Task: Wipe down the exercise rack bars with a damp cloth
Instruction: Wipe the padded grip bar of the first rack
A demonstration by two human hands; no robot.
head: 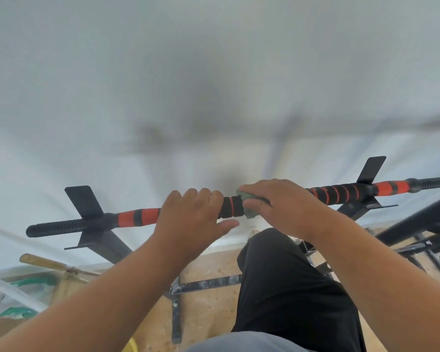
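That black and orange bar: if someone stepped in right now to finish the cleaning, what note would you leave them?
Left hand: fingers curled over the black bar with orange foam grips, steadying it.
Right hand: presses the green damp cloth around the bar's middle.
Done: cannot tell which stretches are already wiped.
Left: judging cautiously, both orange grip ends, the bare black ends, and the lower black metal frame.

Left hand [191,214] gripping the padded rack bar [137,216], right hand [280,204] pressing green cloth [247,196] around it, white wall [214,72] behind
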